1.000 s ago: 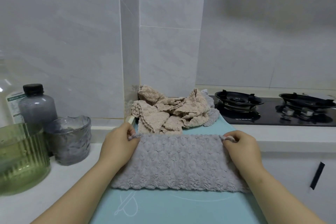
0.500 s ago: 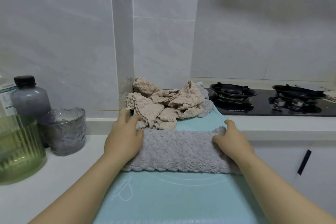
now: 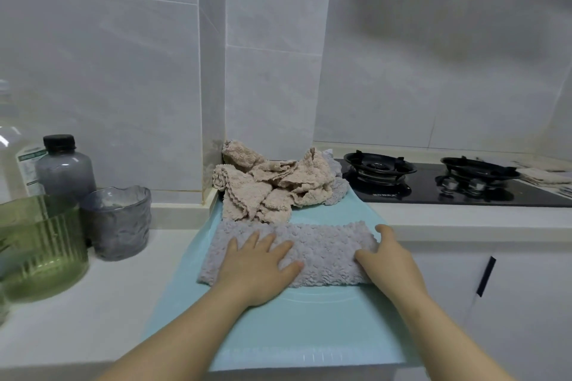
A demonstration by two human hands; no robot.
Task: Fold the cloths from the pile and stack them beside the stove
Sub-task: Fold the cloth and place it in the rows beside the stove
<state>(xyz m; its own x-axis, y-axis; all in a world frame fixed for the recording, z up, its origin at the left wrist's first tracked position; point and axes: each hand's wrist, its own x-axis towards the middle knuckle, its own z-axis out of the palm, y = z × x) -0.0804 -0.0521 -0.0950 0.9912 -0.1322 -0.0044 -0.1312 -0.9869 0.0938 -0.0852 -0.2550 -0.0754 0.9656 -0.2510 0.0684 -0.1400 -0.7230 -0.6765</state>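
1. Pale teal mat (image 3: 309, 328) lies on the white counter (image 3: 93, 303) and reaches its front edge.
2. Green ribbed glass vessel (image 3: 40, 244) stands at the counter's left edge.
3. Grey textured tumbler (image 3: 119, 223) stands upright just beside the vessel.
4. Smoky grey bottle (image 3: 65, 167) with a black cap stands behind both, near the back edge.
5. Clear labelled bottle (image 3: 18, 161) at the back left corner, partly cut off.
6. Black handle (image 3: 486, 276) on the white cabinet door below the counter.

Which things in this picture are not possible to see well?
Head view:
1. Grey cloth: the left hand and right hand cover it; layers uncountable.
2. Pile: its cloths overlap; number unclear.
3. Bottle label: blurred.
4. Beige item past the stove: cut by the right edge.
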